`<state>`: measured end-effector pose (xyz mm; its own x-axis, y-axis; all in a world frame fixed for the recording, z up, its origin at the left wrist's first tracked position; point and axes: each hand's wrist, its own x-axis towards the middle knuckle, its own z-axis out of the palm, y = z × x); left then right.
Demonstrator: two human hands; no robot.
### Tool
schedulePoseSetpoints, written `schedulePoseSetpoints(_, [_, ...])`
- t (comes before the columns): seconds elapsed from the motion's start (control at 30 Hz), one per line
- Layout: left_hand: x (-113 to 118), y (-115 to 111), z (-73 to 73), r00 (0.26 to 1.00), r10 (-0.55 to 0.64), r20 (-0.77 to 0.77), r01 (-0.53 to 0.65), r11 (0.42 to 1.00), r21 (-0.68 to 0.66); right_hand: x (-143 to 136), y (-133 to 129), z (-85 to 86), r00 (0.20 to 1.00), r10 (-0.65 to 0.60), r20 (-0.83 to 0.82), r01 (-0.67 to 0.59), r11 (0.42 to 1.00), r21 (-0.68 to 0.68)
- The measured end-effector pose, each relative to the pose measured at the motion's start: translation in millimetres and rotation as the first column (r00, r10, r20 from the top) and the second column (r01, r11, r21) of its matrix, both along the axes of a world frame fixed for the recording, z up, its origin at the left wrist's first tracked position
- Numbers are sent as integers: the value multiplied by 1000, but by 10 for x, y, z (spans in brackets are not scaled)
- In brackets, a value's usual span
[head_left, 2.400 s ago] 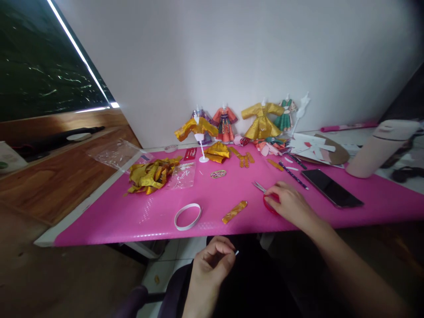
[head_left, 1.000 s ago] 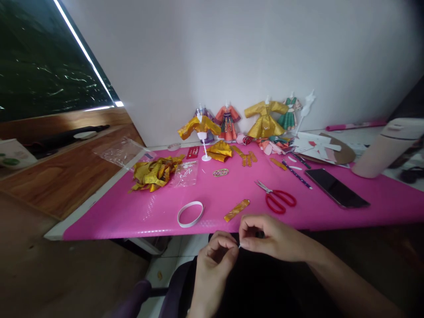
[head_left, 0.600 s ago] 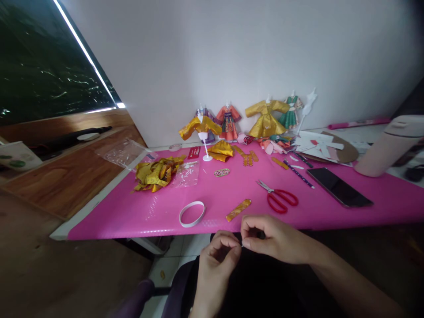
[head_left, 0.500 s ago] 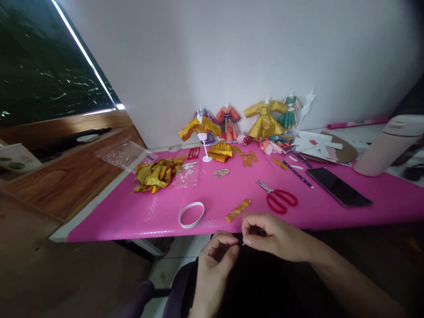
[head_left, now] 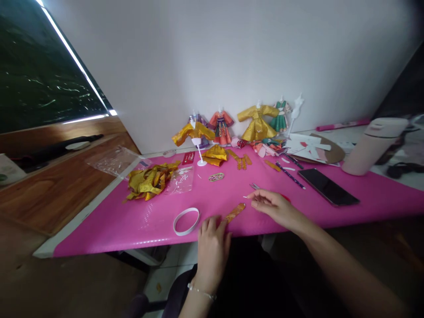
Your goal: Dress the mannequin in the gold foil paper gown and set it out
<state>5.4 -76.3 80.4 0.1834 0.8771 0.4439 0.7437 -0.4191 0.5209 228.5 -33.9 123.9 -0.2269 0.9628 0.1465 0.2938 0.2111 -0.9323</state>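
My right hand [head_left: 274,207] is over the pink mat, thumb and fingers pinching a thin white sliver [head_left: 245,197] that juts out to the left. Behind that hand lie the scissors [head_left: 254,186], their red handles mostly covered. At the table's front edge rests my left hand [head_left: 212,243], palm down with fingers stretched onto the mat. Its fingertips are close to the lower end of a gold patterned fabric strip [head_left: 236,212]; whether they touch it I cannot tell. A white ring [head_left: 187,209], like a roll of narrow tape, lies left of my left hand.
Several doll dresses on stands, one a gold dress [head_left: 259,123], line the wall. Gold fabric scraps [head_left: 150,181] and a clear bag [head_left: 181,181] lie left. A phone [head_left: 327,186], a dotted pencil [head_left: 290,176] and a pale bottle [head_left: 374,145] are at the right.
My hands have moved apart from above my lap. The left went forward onto the mat beside the gold strip; the right rose over the scissors, still pinching the white sliver.
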Motion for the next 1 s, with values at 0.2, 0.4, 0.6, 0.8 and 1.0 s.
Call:
schedulePoseSetpoints(0.2, [-37, 17, -24, 996, -27, -90, 32, 998, 52, 10, 58, -98, 1000, -21, 9, 21, 1000, -3])
schedulePoseSetpoints(0.4, [-14, -6, 6, 999, 13, -46, -11, 998, 60, -12, 46, -181, 997, -54, 51, 59, 993, -104])
schedulePoseSetpoints(0.6, [119, -126, 22, 998, 9, 63, -8, 1000, -19, -183, 2, -305, 994, -76, 83, 88, 985, -146])
schedulePoseSetpoints(0.8, [265, -271, 48, 976, -67, 208, 92, 989, -114, -309, 27, -463, 977, -188, 104, 188, 982, 9])
schedulePoseSetpoints(1.0, [279, -387, 112, 899, -45, 436, 130, 977, -166, -365, -82, -269, 995, -94, -21, 95, 994, 49])
